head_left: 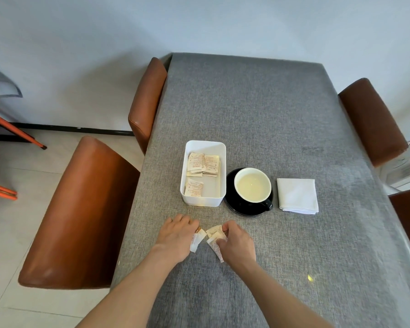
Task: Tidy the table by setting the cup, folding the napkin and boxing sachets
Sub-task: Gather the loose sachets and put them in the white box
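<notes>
Last loose sachets [215, 240] pinched off the table [258, 114] – cup [252, 185] set, napkin [297, 195] folded.
Left hand [175, 237] and right hand [237, 242] each gripping sachets just short of the box [205, 144] – thin stacks, easily fumbled; full cup beside the box, easily knocked.

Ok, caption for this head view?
Both hands, left hand and right hand, gather paper sachets before the white plastic box.

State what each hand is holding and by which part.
The left hand covers the upper part of a sachet on the table. The right hand pinches loose sachets along their right edges. A firm grasp cannot be confirmed.
</notes>
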